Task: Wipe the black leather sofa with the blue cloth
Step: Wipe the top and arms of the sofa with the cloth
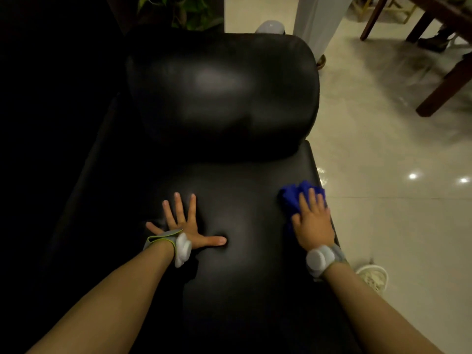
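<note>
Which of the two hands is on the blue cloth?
The right hand, pressing the blue cloth at the sofa seat's right edge. The left hand lies spread on bare leather.

Dim, yellowish indoor light. To the right, a glossy cream tiled floor (383, 149) with two small bright ceiling-light reflections (412, 176) near the right edge. Far right, dark brown wooden table legs (444, 83) and a slimmer wooden chair leg (373, 16). At far centre, a white square pillar (319, 19); left of it, green leafy houseplant foliage (178, 11). Near right on the floor, a small white basket (375, 277). Whole left side lost in darkness.
</note>
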`<state>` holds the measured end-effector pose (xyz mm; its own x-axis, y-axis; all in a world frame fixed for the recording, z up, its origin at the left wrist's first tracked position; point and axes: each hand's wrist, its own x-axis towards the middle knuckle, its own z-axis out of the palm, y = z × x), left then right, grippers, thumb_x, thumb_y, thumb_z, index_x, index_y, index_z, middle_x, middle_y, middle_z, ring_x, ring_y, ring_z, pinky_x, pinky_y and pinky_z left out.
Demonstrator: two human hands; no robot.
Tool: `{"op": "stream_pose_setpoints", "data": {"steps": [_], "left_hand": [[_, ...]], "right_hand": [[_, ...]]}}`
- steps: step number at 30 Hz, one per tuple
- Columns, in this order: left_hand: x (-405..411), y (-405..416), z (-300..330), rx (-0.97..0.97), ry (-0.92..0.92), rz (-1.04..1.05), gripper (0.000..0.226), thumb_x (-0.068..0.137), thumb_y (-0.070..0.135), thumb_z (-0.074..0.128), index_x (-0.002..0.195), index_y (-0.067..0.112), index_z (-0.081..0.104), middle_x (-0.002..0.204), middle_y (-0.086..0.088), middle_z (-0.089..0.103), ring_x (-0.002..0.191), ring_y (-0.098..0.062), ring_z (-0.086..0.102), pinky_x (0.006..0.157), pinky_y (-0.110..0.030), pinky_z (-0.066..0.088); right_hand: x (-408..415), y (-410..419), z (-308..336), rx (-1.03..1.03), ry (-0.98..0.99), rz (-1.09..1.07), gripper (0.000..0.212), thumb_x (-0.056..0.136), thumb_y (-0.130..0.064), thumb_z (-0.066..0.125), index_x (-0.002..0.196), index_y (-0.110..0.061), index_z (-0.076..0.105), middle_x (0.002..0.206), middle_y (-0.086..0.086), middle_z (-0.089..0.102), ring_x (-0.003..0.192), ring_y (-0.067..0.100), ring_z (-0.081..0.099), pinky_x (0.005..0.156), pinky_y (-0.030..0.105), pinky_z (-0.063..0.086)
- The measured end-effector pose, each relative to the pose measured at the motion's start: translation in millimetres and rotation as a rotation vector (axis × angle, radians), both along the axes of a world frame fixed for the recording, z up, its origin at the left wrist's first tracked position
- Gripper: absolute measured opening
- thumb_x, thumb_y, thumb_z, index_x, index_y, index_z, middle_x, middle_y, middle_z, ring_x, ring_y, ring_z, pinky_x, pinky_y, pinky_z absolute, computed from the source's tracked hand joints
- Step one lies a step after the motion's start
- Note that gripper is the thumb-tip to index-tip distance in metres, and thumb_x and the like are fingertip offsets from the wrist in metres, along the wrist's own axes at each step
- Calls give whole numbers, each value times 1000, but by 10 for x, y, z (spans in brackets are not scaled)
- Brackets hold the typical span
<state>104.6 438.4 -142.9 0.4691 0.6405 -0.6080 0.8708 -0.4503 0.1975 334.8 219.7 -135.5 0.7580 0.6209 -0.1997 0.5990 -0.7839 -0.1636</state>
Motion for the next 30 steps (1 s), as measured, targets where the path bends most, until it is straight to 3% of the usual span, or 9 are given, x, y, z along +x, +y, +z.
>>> {"op": "stream_pose_setpoints", "data": {"steps": [3, 6, 9, 13, 15, 17, 22, 24, 30], "left_hand": [[-3, 2, -42, 17, 1, -4, 150, 12, 110, 34, 121, 54, -51, 128, 11, -66, 109, -22, -65, 94, -80, -16], [0, 3, -73, 39, 11, 11, 150, 10, 110, 33, 121, 54, -51, 130, 11, -65, 110, -21, -66, 92, -80, -18], [-4, 7, -93, 51, 13, 14, 150, 9, 110, 31, 123, 55, -50, 132, 12, -63, 113, -20, -65, 82, -74, -29], [-25, 15, -131, 59, 10, 5, 151, 11, 111, 31, 128, 54, -46, 136, 11, -61, 117, -20, -63, 72, -68, -40], [-20, 18, -131, 58, 17, 4, 150, 12, 111, 31, 127, 54, -47, 136, 11, -60, 117, -20, -63, 70, -68, -40], [-12, 21, -132, 48, 17, 0, 151, 11, 111, 31, 126, 53, -48, 136, 11, -61, 117, -21, -63, 69, -68, -41], [-14, 33, -103, 34, 15, 1, 152, 9, 110, 34, 122, 54, -50, 132, 11, -64, 110, -20, -67, 72, -70, -37], [-18, 32, -101, 38, 12, -6, 151, 9, 110, 34, 120, 55, -52, 130, 12, -65, 107, -20, -68, 73, -70, -35], [-12, 8, -94, 46, 15, -13, 150, 11, 110, 33, 120, 54, -52, 131, 11, -64, 110, -21, -67, 73, -70, -35]], "right_hand": [[-239, 162, -14, 55, -25, -93, 64, 97, -33, 44, 154, -15, 22, 164, 10, 3, 150, 33, 1, 121, 49, 7], [-666, 242, -72, 181, -18, 286, 67, 90, -36, 47, 153, -26, 25, 164, -3, 7, 151, 24, -1, 122, 48, 6], [-691, 166, -98, 140, -40, 577, 69, 91, -42, 42, 154, -36, 16, 163, -13, -2, 150, 13, -7, 122, 40, 0], [-160, -28, -57, 163, 9, 176, 67, 94, -28, 52, 154, -26, 22, 163, -4, 3, 151, 21, 1, 122, 48, 10], [-17, -62, 18, 126, 40, -75, 62, 98, -28, 46, 155, -18, 22, 164, 4, 2, 151, 27, 1, 120, 48, 13], [-114, -15, 45, 88, -3, -146, 61, 99, -29, 43, 154, -14, 22, 164, 8, 2, 150, 31, 1, 121, 47, 12], [-622, -72, -5, 126, 2, 469, 72, 93, -38, 44, 153, -35, 5, 160, -15, -12, 149, 15, -14, 119, 35, -10], [-496, -205, 1, 133, -8, 560, 72, 91, -38, 44, 153, -35, 8, 161, -16, -6, 149, 14, -10, 120, 37, -4], [71, -339, -31, 140, 116, -173, 63, 99, -27, 45, 155, -16, 18, 164, 8, 5, 150, 33, 5, 119, 47, 19]]}}
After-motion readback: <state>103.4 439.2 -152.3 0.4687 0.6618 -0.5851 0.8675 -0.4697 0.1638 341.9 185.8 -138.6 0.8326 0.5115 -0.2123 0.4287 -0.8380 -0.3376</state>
